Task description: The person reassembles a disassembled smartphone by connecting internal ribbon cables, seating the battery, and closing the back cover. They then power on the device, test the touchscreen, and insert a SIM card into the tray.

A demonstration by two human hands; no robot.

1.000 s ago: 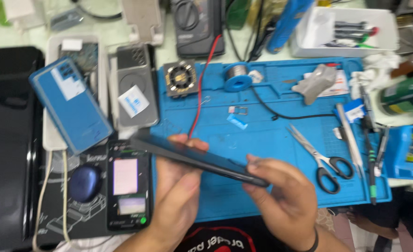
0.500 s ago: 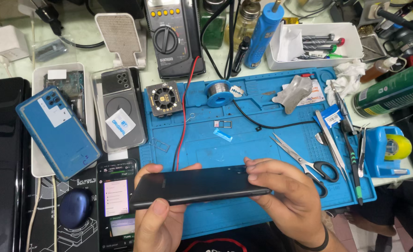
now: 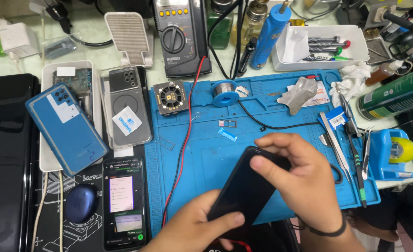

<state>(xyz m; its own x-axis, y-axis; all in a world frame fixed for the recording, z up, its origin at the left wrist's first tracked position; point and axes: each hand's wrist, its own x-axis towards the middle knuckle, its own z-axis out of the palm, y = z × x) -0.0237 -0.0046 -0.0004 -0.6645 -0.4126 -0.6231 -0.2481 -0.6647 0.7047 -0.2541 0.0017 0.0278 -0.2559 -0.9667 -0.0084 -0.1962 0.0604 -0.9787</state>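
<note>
1. The dark phone [image 3: 248, 186] has swung round since a second ago; then it lay level, edge-on between both hands, and now it slants, its upper end toward the middle of the blue work mat [image 3: 201, 154] and its lower end out past the mat's near edge, its flat dark face up.
2. The left hand [image 3: 194, 228] is closed on the phone's lower end, thumb over the face and fingers beneath; it held the left end before, so it has kept its grip while the phone turned.
3. The right hand [image 3: 299, 182] has come up over the upper end; thumb pressed on the face near the top corner, fingers curled round the far edge; closed on the phone, not flat.
4. I judge this a re-gripping to bring the face up for closer work; the phone is clear of the mat, carried wholly by the hands.
5. Nothing else has been disturbed; the small tray part [image 3: 228, 123] and red lead [image 3: 187, 135] lie mid-mat, the scissors partly hidden behind the right hand, the lit phone [image 3: 124, 200] off the mat's left edge.
</note>
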